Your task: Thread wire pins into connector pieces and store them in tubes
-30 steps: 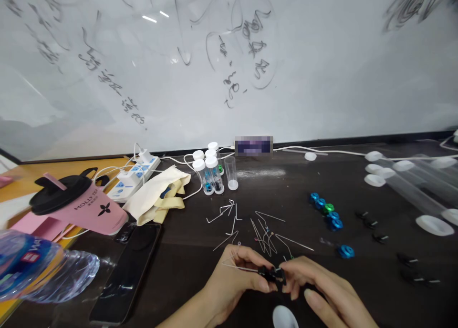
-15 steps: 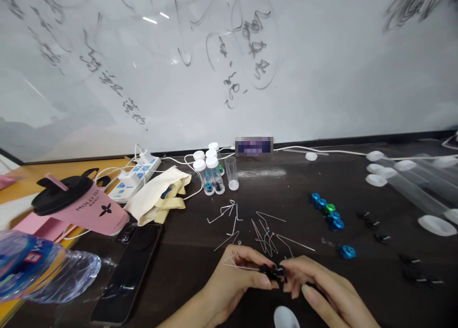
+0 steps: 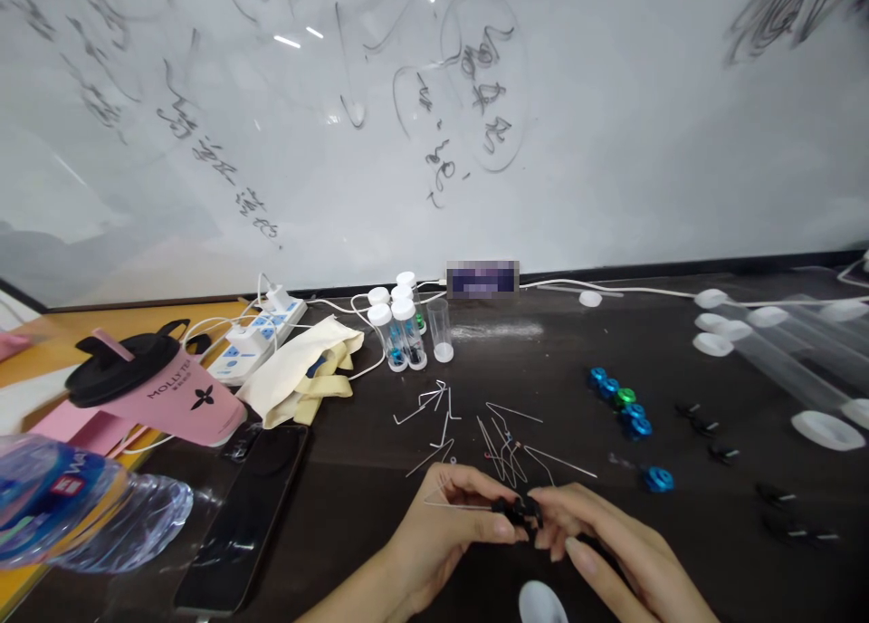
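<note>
Low in the middle of the head view, my left hand (image 3: 456, 523) is closed, pinching a small black part (image 3: 521, 511) between thumb and fingers. A thin bent metal wire (image 3: 462, 506) sticks out leftward from this grip. My right hand (image 3: 604, 537) has its fingertips at the right side of the black part; its fingers are bent round it, partly hiding it. Just beyond my hands lie several bent wires (image 3: 516, 464), some carrying tiny coloured beads. Shorter L-shaped wires (image 3: 434, 395) rest farther back. A white cap (image 3: 541, 602) sits close below my hands.
Blue and green metallic spools (image 3: 636, 420) and small black parts with metal pins (image 3: 723, 454) lie at right. Clear tubes (image 3: 780, 351) lie farther right; capped tubes (image 3: 410, 333) stand behind. A phone (image 3: 241, 523), water bottle (image 3: 88, 505), pink cup (image 3: 163, 388) and power strip (image 3: 262, 338) fill the left.
My right thumb has shifted slightly left, nearer the black part. Both hands otherwise keep nearly the same place, with the black part still between them.
</note>
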Demonstrator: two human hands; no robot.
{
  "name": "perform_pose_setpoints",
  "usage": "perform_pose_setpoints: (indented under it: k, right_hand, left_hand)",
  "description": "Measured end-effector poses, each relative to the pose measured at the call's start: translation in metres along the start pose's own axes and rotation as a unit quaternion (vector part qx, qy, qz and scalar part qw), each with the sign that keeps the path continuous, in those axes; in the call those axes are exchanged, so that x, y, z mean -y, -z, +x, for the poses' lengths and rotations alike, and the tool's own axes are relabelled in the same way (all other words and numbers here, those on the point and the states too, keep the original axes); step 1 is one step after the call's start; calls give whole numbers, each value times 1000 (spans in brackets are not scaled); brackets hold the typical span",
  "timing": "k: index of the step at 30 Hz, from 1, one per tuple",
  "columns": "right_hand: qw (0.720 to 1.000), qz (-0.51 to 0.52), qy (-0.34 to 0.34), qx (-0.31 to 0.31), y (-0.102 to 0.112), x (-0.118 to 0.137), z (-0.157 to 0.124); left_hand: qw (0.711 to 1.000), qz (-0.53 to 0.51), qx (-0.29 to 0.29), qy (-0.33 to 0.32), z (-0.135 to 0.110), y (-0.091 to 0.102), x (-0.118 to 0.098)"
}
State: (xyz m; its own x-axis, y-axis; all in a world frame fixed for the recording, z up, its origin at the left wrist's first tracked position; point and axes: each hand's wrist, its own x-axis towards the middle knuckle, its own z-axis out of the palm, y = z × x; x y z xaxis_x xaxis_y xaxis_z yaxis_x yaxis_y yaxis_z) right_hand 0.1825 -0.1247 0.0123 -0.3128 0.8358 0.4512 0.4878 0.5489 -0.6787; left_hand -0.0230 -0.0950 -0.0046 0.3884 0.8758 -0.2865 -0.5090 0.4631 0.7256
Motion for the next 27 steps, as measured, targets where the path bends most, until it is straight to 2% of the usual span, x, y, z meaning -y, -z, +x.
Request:
perform_pose_setpoints:
  k: [6, 10, 18, 27]
  right_hand:
    - [1000, 26, -7, 12, -2, -5, 0]
    - [997, 59, 5, 44, -4, -9, -1]
    - [994, 98, -11, 40, -9, -11, -2]
    - [994, 98, 8, 51, -11, -13, -4]
  left_hand:
    - [1000, 0, -9, -5, 1, 1, 4]
    - [1000, 2, 12, -9, 0, 0, 5]
    - [1000, 5, 8, -15, 0, 0, 3]
    - [1000, 7, 9, -13, 1, 2, 3]
